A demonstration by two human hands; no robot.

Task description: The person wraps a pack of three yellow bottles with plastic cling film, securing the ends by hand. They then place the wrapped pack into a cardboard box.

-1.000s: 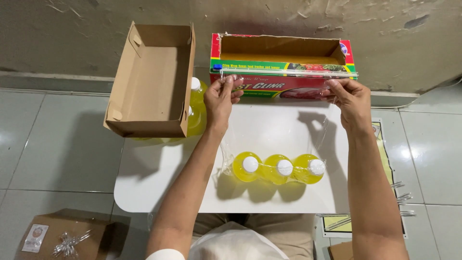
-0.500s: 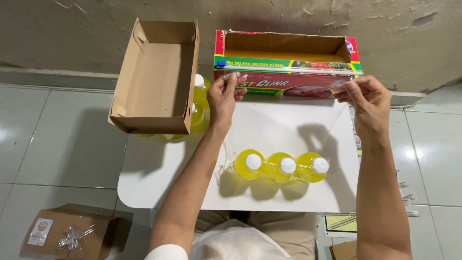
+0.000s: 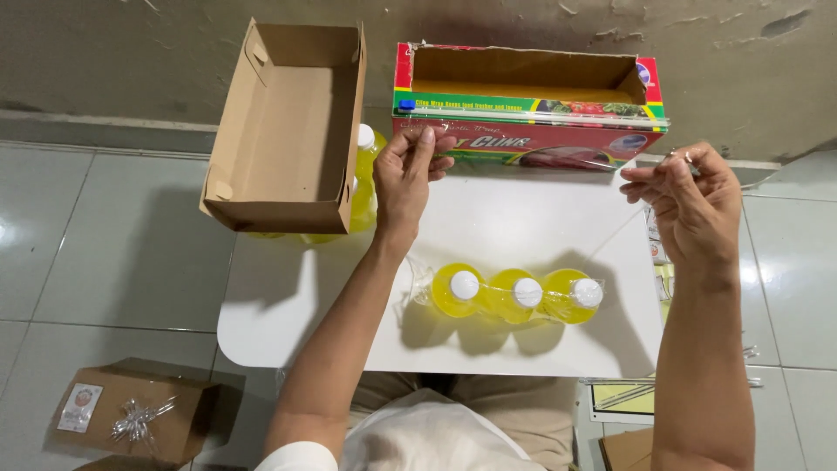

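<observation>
cling film (image 3: 558, 161): thin clear sheet stretched between both hands, just in front of its red dispenser box (image 3: 527, 109)
left hand (image 3: 410, 174): fingers pinched on the sheet's left corner
right hand (image 3: 684, 205): fingertips pinched on the right corner, now farther out than before
bottles (image 3: 514, 295): three yellow ones below the grips
risk: uneven pull could tear the film or fold it onto itself

red wrap box (image 3: 527, 144), open brown carton (image 3: 288, 131)

Left hand (image 3: 408, 174) raised, fingers pinched; right hand (image 3: 690, 202) likewise (arms outstretched).
</observation>
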